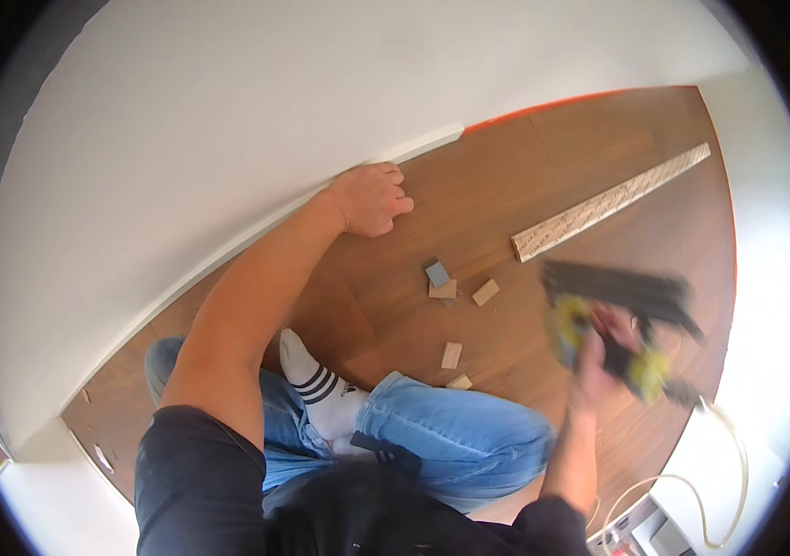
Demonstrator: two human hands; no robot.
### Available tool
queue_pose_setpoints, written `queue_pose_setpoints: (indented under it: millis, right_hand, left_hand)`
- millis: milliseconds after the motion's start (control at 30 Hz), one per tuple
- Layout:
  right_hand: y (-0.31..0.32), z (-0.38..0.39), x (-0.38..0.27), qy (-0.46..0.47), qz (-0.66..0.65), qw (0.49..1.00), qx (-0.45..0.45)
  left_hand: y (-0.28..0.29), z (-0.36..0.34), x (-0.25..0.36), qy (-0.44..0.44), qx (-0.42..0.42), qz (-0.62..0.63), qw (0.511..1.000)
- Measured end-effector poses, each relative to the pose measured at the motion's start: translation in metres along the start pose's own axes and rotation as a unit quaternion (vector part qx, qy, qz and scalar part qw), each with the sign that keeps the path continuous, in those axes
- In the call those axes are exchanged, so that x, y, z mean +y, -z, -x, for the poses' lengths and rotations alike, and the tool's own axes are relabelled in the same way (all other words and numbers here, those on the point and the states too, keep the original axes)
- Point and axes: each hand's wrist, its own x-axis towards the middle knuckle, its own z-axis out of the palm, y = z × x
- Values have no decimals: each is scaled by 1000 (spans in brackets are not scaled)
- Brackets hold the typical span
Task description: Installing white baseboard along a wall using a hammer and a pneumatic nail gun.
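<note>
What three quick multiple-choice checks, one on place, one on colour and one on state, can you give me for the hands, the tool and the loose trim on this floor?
1. Where does the left hand rest?
A. on the white baseboard where wall meets floor
B. on the long trim strip
C. on the knee

2. What colour are the jeans?
A. black
B. blue
C. beige

3. How is the nail gun held?
A. lying on the floor
B. leaning on the wall
C. gripped in the right hand, off the floor

Key:
1 A, the fingers press the baseboard edge at the wooden floor; the long trim strip lies apart to the right.
2 B, the bent legs show blue denim.
3 C, the hand wraps the blurred black and yellow tool in the air.
</note>
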Motion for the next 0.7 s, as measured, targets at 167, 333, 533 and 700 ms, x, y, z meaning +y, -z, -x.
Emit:
queue_pose_setpoints:
  millis: [167, 333, 533, 700]
  right_hand:
    - [-149, -51, 57, -55, -5, 994, -90]
    - [-179, -58, 62, -83, -31, 992, -91]
    - [-187, -58, 62, -90, -19, 991, -94]
    - [-174, -79, 38, -68, 60, 963, -253]
  left_hand:
    - [-6, 1, -2, 0, -24, 6, 1000]
    - [2, -4, 5, 16, -64, 17, 998]
    - [-1, -1, -1, -4, -62, -30, 998]
    - [11, -5, 2, 12, -83, -21, 996]
